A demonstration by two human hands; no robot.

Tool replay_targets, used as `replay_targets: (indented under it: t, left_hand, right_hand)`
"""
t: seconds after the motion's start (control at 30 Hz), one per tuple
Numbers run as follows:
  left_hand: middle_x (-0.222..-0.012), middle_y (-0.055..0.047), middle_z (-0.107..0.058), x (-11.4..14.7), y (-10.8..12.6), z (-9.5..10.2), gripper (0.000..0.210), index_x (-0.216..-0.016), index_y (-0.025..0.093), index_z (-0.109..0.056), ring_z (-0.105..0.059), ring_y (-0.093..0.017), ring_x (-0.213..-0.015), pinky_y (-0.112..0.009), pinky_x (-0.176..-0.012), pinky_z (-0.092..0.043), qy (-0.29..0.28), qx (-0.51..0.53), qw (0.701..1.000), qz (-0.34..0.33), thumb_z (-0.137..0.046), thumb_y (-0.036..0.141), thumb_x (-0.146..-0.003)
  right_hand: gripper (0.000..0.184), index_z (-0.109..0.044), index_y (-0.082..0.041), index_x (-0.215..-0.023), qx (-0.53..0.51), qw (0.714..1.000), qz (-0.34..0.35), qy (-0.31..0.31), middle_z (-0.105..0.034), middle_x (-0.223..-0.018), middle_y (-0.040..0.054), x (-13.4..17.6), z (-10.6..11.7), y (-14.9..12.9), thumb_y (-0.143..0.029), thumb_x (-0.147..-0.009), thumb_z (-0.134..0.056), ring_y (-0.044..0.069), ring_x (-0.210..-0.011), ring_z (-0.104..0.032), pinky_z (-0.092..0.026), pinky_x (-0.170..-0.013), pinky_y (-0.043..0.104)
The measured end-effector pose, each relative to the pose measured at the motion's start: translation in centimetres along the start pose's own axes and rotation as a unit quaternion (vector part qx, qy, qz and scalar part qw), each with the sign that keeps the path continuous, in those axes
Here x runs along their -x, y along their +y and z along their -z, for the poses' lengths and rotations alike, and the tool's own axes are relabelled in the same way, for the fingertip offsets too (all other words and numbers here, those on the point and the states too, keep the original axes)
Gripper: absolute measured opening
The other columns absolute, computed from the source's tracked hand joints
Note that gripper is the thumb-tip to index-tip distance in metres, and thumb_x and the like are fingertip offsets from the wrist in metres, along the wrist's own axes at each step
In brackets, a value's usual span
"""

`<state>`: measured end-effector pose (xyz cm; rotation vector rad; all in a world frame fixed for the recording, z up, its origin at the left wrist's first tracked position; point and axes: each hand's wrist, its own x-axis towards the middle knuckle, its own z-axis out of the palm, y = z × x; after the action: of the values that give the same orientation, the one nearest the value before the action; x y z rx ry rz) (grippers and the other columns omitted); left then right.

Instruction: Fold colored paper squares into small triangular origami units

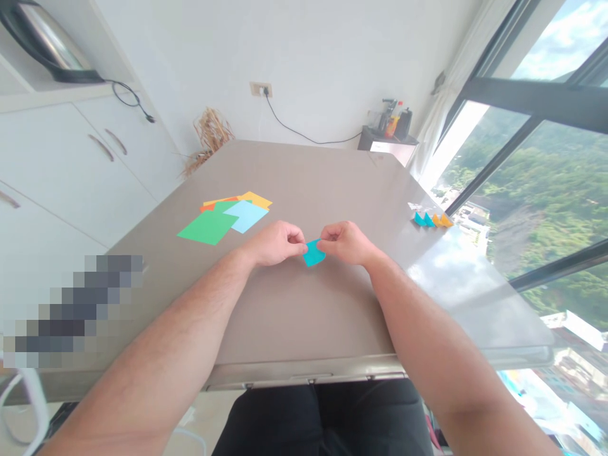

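A small folded piece of turquoise paper [314, 254] is held just above or on the table, between my two hands. My left hand [279, 243] pinches its left corner with thumb and forefinger. On the other side, my right hand [346, 243] grips the upper right corner the same way. How many layers the paper has, I cannot tell. To the left lie loose square sheets: a green sheet [209, 227], a light blue sheet [246, 216] and a yellow-orange sheet [256, 199], overlapping with others. Small folded paper boats [430, 220], turquoise and orange, stand in a row at the right.
The grey-brown table [304, 171] reaches to the back wall. White scraps [420, 207] lie behind the boats. A window [536, 152] runs along the right, cabinets [61, 171] along the left. A pixelated dark patch [80, 310] covers the table's left edge.
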<state>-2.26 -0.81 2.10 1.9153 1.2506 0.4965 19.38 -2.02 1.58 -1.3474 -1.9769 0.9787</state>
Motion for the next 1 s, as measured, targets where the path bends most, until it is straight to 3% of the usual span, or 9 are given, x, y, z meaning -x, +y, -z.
replay_targets:
  t: [0.07,0.17,0.27,0.33,0.4,0.6,0.87,1.0]
  left_hand:
    - [-0.060,0.000,-0.063,-0.3,-0.2,-0.2,0.017,-0.064,0.022,-0.068,-0.051,-0.015,-0.054,-0.029,-0.053,-0.035,0.012,0.038,0.999,0.005,-0.075,0.038,-0.067]
    - [-0.059,-0.004,-0.063,-0.9,-0.4,-0.6,0.018,-0.060,0.020,-0.066,-0.054,-0.016,-0.056,-0.030,-0.057,-0.041,0.070,0.211,0.975,0.027,-0.076,0.033,-0.065]
    - [-0.063,-0.004,-0.062,-1.5,-0.4,-1.3,0.017,-0.065,0.018,-0.064,-0.058,-0.014,-0.061,-0.029,-0.061,-0.046,0.111,0.433,0.894,0.038,-0.077,0.028,-0.067]
    - [-0.065,-0.002,-0.062,-1.7,-0.2,-1.8,0.016,-0.069,0.017,-0.063,-0.059,-0.013,-0.063,-0.027,-0.064,-0.047,0.139,0.518,0.843,0.045,-0.077,0.025,-0.068]
    - [-0.071,-0.003,-0.067,-1.9,0.0,-2.4,0.016,-0.072,0.017,-0.062,-0.063,-0.014,-0.070,-0.026,-0.067,-0.048,0.148,0.545,0.824,0.052,-0.077,0.023,-0.070]
    - [-0.087,-0.003,-0.073,-1.8,0.2,-3.6,0.026,-0.075,0.018,-0.059,-0.069,-0.016,-0.084,-0.030,-0.079,-0.051,0.141,0.529,0.837,0.012,-0.081,0.031,-0.072]
    - [-0.080,-0.001,-0.071,-1.5,0.4,-3.8,0.028,-0.074,0.019,-0.059,-0.069,-0.016,-0.082,-0.033,-0.083,-0.051,0.162,0.512,0.844,-0.009,-0.082,0.033,-0.069]
    - [-0.076,0.001,-0.069,-1.5,0.2,-3.7,0.027,-0.074,0.020,-0.058,-0.067,-0.014,-0.079,-0.031,-0.083,-0.050,0.181,0.513,0.839,-0.010,-0.081,0.032,-0.070]
  right_hand:
    - [0.019,-0.057,-0.019,-0.060,-0.018,1.000,0.001,0.019,-0.044,-0.056,-0.0060,0.0,-0.2,-0.1,-0.030,-0.073,-0.064,0.009,-0.056,-0.037,-0.029,-0.052,0.026]
    - [0.026,-0.065,-0.019,-0.072,-0.099,0.990,0.015,0.099,-0.057,-0.064,-0.0022,0.0,-0.4,-0.4,-0.044,-0.081,-0.063,0.011,-0.061,-0.049,-0.039,-0.057,0.026]
    - [0.031,-0.070,-0.019,-0.086,-0.149,0.974,0.045,0.166,-0.071,-0.083,0.0037,0.0,-0.9,-0.6,-0.049,-0.085,-0.061,0.016,-0.076,-0.062,-0.049,-0.069,0.028]
    - [0.027,-0.071,-0.020,-0.092,-0.107,0.973,0.058,0.198,-0.074,-0.093,0.0046,0.0,-1.4,-0.7,-0.045,-0.081,-0.067,0.017,-0.081,-0.065,-0.051,-0.075,0.030]
    - [0.023,-0.071,-0.021,-0.092,-0.032,0.973,0.067,0.220,-0.074,-0.094,0.0042,-0.1,-2.0,-0.8,-0.041,-0.079,-0.069,0.017,-0.079,-0.065,-0.049,-0.075,0.031]
    - [0.017,-0.067,-0.022,-0.082,0.076,0.959,0.074,0.262,-0.069,-0.080,0.0019,-0.4,-3.3,-0.8,-0.036,-0.087,-0.058,0.015,-0.070,-0.057,-0.039,-0.065,0.028]
    - [0.030,-0.044,-0.022,-0.066,0.115,0.955,0.103,0.254,-0.054,-0.068,0.0001,-0.2,-3.9,-1.1,-0.035,-0.093,-0.047,0.012,-0.061,-0.040,-0.028,-0.059,0.028]
    - [0.026,-0.048,-0.022,-0.067,0.087,0.957,0.102,0.256,-0.057,-0.068,0.0001,-0.2,-4.2,-1.1,-0.028,-0.092,-0.046,0.013,-0.061,-0.044,-0.030,-0.059,0.028]
